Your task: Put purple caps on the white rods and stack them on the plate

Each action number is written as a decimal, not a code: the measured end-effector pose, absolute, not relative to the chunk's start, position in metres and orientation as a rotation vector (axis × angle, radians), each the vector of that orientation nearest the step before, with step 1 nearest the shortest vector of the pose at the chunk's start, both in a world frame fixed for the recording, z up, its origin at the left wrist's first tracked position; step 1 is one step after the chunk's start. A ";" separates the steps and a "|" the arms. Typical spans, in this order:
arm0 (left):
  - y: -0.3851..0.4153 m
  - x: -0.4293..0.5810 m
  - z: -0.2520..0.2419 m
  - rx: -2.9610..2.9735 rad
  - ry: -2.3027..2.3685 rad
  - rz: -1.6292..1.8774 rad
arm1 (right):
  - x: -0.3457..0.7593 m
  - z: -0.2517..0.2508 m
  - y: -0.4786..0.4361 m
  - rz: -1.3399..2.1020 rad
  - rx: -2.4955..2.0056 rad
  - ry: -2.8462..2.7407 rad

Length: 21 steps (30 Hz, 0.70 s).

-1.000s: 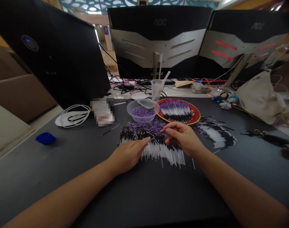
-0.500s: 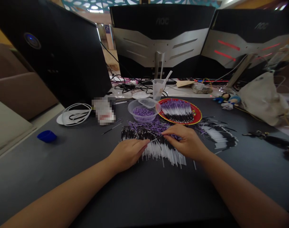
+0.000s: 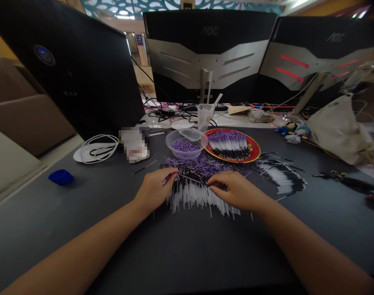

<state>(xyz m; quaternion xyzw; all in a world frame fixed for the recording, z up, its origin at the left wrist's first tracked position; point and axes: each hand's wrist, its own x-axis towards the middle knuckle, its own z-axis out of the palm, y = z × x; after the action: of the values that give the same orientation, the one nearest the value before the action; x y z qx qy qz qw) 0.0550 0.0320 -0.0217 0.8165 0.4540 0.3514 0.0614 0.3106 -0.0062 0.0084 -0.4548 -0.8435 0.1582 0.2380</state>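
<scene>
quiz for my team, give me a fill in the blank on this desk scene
The left hand and right hand touch a pile of thin sticks with ____ shafts.
The clear bowl holds short ____ pieces.
The small ____ cup sits left of the pile.

Missing words: white, purple, blue

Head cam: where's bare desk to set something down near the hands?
Bare dark desk runs below the purple-tipped sticks. Another patch lies between the blue cup and left hand; a third right of the right hand. Crowded: around the hands, plastic bowl and red plate.
</scene>
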 end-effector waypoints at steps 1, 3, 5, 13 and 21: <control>0.032 0.055 -0.022 2.444 1.377 1.064 | 0.311 0.008 -0.006 0.472 -1.249 -2.295; 0.032 0.056 -0.023 2.396 1.373 1.078 | 0.316 0.008 -0.002 0.513 -1.275 -2.228; 0.032 0.057 -0.023 2.347 1.375 1.102 | 0.326 0.006 0.007 0.495 -1.337 -2.120; 0.030 0.059 -0.025 2.411 1.312 1.076 | 0.394 -0.023 0.069 0.031 -1.734 -1.564; 0.026 0.062 -0.020 2.549 1.282 0.958 | 0.408 -0.037 0.084 -0.082 -1.868 -1.487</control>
<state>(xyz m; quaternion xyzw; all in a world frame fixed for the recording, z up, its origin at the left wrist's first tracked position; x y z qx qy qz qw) 0.0622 0.0256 -0.0197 0.8450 0.4251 0.3177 0.0656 0.4078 0.0836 -0.0370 -0.7271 -0.5791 -0.0317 0.3674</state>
